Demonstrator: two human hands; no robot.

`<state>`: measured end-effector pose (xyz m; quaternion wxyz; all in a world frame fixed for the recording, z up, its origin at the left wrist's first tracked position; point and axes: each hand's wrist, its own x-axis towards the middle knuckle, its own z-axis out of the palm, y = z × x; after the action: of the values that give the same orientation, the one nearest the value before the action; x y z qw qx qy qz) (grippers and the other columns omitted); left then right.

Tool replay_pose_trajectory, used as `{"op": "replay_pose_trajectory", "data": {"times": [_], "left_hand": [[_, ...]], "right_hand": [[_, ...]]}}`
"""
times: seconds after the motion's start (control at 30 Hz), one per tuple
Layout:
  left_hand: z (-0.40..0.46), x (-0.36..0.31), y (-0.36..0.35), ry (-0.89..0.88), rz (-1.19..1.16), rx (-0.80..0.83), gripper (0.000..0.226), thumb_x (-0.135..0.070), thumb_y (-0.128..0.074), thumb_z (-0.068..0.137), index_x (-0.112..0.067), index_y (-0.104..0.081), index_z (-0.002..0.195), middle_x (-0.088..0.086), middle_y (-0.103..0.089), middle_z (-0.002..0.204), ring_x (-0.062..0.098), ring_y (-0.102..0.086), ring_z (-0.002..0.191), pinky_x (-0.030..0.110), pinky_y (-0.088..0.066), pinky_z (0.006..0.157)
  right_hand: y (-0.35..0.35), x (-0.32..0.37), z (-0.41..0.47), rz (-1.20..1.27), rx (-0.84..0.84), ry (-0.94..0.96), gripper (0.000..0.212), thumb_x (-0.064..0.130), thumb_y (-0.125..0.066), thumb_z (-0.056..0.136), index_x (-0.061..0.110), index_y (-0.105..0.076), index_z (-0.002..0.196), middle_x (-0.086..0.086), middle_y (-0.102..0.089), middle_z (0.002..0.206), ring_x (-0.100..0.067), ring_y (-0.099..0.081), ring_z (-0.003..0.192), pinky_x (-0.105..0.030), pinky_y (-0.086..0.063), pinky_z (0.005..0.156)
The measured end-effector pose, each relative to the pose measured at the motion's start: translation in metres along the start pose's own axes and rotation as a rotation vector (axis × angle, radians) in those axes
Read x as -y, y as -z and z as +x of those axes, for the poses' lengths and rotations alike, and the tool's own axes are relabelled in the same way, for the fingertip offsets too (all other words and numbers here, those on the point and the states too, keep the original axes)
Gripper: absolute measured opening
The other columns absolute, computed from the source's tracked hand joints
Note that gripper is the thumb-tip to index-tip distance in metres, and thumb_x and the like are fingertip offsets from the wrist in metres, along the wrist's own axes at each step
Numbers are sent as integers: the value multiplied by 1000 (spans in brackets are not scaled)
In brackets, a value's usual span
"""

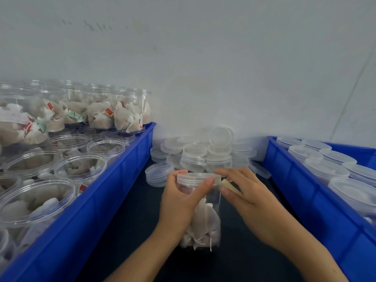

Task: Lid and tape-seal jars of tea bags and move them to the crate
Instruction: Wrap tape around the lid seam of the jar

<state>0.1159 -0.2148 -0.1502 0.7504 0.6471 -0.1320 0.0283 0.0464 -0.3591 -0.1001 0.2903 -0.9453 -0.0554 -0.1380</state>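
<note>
The left hand (pixel 179 197) gripped a clear, round plastic jar (pixel 205 216) under its ribbed lid (pixel 198 178); the right hand (pixel 244 192) pinched glossy tape (pixel 227 185).

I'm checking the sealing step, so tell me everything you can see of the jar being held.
The jar is clear plastic, upright on the dark table between two blue crates, part-filled with tea bags. A translucent lid sits on top. The left hand grips its neck; the right hand holds a tape strip at the lid's edge.
</note>
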Motion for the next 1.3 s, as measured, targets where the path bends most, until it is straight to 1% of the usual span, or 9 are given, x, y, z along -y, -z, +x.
{"op": "replay_pose_trajectory", "data": {"times": [0.1, 0.43, 0.63, 0.73, 0.83, 1.0, 1.1, 1.2, 1.3], "left_hand": [[2, 2, 2, -19, -23, 38, 85, -58, -77, 46, -18, -59, 118, -3, -73, 103, 3, -69, 90, 13, -52, 70], [6, 6, 11, -35, -23, 182, 67, -43, -85, 56, -23, -60, 115, -7, -73, 101, -3, -67, 92, 8, -49, 70], [13, 9, 20, -7, -60, 319, 79, -44, -82, 49, -17, -59, 120, -1, -73, 106, 13, -69, 100, 18, -53, 77], [14, 5, 22, 16, -69, 383, 92, -50, -89, 43, -15, -55, 121, 1, -73, 104, 12, -69, 97, 19, -53, 77], [12, 3, 22, 49, -115, 398, 104, -58, -90, 36, -10, -50, 119, -4, -73, 94, 8, -69, 86, 17, -53, 72], [12, 6, 24, 103, -168, 413, 116, -66, -89, 30, -8, -50, 123, -1, -73, 99, 13, -69, 89, 23, -56, 76], [12, 8, 23, 113, -163, 406, 106, -68, -85, 38, -12, -51, 122, 4, -71, 109, 17, -68, 101, 24, -56, 77], [10, 6, 21, 105, -86, 360, 78, -68, -71, 63, -16, -53, 117, 8, -67, 114, 21, -67, 103, 29, -57, 82], [4, 3, 16, -43, 126, 249, 44, -57, -43, 89, -31, -57, 121, -3, -65, 111, 1, -65, 97, 15, -51, 78]], "right_hand": [[9, -4, -1, -11, -12, -48, 23, 54, -42, 89, 54, -38, 112, 20, -49, 111, -6, -55, 99, -32, -49, 87], [10, -10, -1, -183, 72, -210, 41, 64, -33, 88, 48, -35, 125, 5, -56, 61, -6, -58, 66, -34, -51, 78], [14, -10, -2, -129, 89, -139, 45, 66, -43, 87, 75, -22, 126, 15, -54, 57, -2, -53, 59, -27, -49, 71], [18, -8, -4, -143, 96, -138, 43, 69, -46, 83, 77, -32, 123, 28, -55, 61, 4, -51, 67, -23, -47, 75], [20, -2, -5, -243, 28, -119, 46, 75, -39, 78, 67, -47, 122, 31, -55, 64, 6, -47, 61, -14, -37, 62], [16, -1, -7, -352, 18, -86, 66, 80, -16, 70, 66, -39, 131, 17, -64, 107, -1, -56, 89, -23, -49, 78], [10, -9, -3, -182, 35, -96, 56, 78, -26, 74, 68, -39, 128, 24, -65, 108, 3, -57, 88, -26, -51, 83], [6, -14, 0, 18, 32, -143, 37, 64, -44, 86, 68, -44, 122, 32, -62, 118, 3, -57, 109, -32, -49, 97], [4, -18, -1, 55, 16, -148, 35, 54, -48, 92, 63, -46, 126, 31, -58, 126, 3, -53, 116, -29, -47, 101]]}}
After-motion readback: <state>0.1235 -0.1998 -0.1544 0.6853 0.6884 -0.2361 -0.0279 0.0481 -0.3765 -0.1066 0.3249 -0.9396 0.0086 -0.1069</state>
